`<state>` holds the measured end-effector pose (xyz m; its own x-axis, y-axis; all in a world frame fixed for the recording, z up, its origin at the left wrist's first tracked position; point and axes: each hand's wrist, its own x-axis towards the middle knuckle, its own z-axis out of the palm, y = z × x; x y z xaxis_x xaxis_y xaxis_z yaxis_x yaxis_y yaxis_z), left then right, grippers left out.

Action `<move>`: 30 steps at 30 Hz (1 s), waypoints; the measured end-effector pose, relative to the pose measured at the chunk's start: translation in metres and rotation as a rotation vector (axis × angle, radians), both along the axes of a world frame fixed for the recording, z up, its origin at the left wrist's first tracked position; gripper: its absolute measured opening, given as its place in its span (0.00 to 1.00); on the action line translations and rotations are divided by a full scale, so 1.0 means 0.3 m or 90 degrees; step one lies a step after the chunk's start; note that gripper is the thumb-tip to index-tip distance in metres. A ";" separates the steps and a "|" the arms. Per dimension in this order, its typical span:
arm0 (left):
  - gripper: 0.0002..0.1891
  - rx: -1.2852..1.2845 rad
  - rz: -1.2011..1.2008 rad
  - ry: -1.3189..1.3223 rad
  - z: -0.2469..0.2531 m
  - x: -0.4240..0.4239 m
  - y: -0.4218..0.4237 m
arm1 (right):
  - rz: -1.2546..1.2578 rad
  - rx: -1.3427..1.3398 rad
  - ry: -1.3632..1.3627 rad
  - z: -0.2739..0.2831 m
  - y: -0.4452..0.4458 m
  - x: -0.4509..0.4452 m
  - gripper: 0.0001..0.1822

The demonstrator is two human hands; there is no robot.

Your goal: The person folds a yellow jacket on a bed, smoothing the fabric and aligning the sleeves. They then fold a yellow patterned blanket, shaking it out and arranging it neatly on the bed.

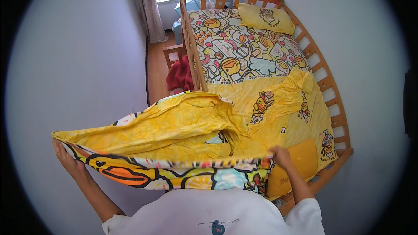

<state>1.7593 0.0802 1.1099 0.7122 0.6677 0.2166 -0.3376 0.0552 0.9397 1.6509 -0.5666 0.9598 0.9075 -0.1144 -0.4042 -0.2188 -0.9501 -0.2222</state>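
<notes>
A duck-print duvet cover (156,140), yellow on one face and multicoloured on the other, stretches between my two hands in front of my chest. My left hand (65,156) grips its far left corner, arm held out wide. At the right, my right hand (281,157) holds its edge just above a plain yellow cushion (302,163). The cover sags between the hands, and its far part reaches onto the bed. Beneath lies a yellow and duck-print sheet or cover (225,45), with a crumpled yellow piece of cloth (281,98) on it.
A wooden bed frame with slatted rails (321,68) surrounds the bedding. A yellow pillow (267,19) lies at the far end. Red cloth (181,75) hangs by a small wooden chair (173,54) left of the bed. A curtain (152,9) flanks the window; walls stand on both sides.
</notes>
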 end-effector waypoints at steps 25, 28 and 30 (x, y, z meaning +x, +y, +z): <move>0.11 -0.020 -0.034 0.081 0.057 0.136 -0.113 | -0.130 -0.061 -0.235 -0.229 -0.122 0.861 0.09; 0.10 -0.004 -0.177 -0.048 0.215 0.459 -0.316 | -0.210 -0.415 -0.447 0.478 -0.841 0.734 0.11; 0.12 -0.040 -0.188 -0.136 0.429 0.622 -0.533 | -0.263 -0.665 -0.639 1.078 -1.115 0.473 0.12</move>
<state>1.9459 -0.0796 1.2386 0.8190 0.4574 0.3466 -0.4869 0.2342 0.8415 1.7927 -0.9011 1.2831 0.5825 -0.2601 0.7701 -0.6753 -0.6822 0.2804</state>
